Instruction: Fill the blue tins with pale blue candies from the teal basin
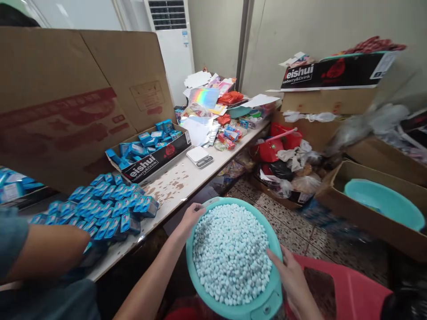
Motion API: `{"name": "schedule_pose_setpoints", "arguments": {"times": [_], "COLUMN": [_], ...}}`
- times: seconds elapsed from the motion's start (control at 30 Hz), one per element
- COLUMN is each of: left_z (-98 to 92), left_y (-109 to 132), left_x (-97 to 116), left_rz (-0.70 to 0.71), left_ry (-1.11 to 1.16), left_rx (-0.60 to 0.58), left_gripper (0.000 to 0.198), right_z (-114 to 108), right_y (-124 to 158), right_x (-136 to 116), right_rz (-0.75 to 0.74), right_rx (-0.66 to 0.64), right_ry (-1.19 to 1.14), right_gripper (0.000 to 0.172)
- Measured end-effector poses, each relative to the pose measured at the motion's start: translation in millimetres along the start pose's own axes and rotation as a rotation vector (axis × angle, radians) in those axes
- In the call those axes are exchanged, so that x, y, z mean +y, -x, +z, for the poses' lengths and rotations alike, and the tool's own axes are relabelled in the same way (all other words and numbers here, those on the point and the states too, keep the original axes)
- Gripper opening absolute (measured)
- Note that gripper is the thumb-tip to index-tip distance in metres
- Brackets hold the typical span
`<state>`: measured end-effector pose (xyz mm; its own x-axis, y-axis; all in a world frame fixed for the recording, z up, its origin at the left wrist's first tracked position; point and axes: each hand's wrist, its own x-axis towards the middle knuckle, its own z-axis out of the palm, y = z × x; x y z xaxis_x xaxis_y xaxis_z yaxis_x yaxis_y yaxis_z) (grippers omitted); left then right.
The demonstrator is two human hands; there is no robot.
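A turquoise plastic basin (191,266) is heaped with small pale-blue pellets (233,253) that look like candies. My left hand (192,218) grips its rim at the upper left, fingers closed over the edge. At the right side my right hand (289,269) clasps the rim, the thumb lying inside against the pellets and the other fingers hidden beneath. The basin is held beside the table edge, above a red plastic stool (353,284).
Many small blue boxes (106,204) stand on the white table (170,182), near a co-worker's arm (50,249). Behind them are a black carton (160,155) of blue packs and a small scale (199,156). Cardboard boxes (370,213) and a red bucket (270,149) sit right.
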<state>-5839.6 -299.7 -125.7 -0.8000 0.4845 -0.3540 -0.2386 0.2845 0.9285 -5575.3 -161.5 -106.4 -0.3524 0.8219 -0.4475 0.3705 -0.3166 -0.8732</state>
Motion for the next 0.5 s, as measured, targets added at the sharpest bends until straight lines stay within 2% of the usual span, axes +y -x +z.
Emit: {"name": "schedule_pose_setpoints", "arguments": {"times": [0.17, 0.3, 0.5], "left_z": [-30.9, -57.7, -95.4], "left_y": [-8, -15, -54], "left_x": [15, 18, 24], "left_rz": [0.004, -0.057, -0.087], "left_ry": [-0.015, -0.011, -0.018], "left_rx": [0.16, 0.278, 0.427], "left_gripper": [0.03, 0.032, 0.032], "right_z": [34, 65, 119], "right_y": [-39, -63, -86], "right_x": [-26, -45, -74], "right_rz": [-0.058, -0.098, -0.111], "right_rx": [-0.181, -0.283, -0.377], "right_ry": [-0.022, -0.05, -0.058], "right_gripper": [0.078, 0.07, 0.061]}}
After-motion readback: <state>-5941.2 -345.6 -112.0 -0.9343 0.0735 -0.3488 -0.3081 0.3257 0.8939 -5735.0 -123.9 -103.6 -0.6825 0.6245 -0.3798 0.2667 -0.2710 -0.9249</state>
